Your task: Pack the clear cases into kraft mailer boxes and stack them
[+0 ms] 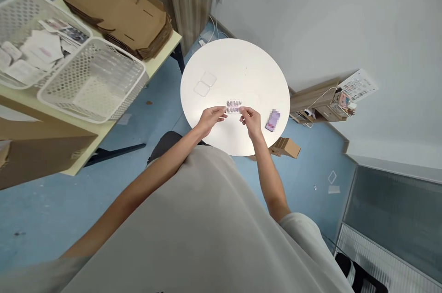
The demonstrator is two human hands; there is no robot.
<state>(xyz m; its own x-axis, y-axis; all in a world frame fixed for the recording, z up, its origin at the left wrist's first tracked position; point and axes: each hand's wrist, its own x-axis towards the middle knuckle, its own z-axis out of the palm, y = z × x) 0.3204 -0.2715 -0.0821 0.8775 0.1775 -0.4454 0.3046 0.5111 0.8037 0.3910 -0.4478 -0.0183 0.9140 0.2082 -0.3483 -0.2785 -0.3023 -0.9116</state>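
We're pinching the small card at both ends, left hand and right hand, right over the round white table, clear case lying beyond, leftward.

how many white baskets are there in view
2, both on the pale yellow table at the left: one white basket farther left, holding papers, and a second white basket right beside it. No others show.
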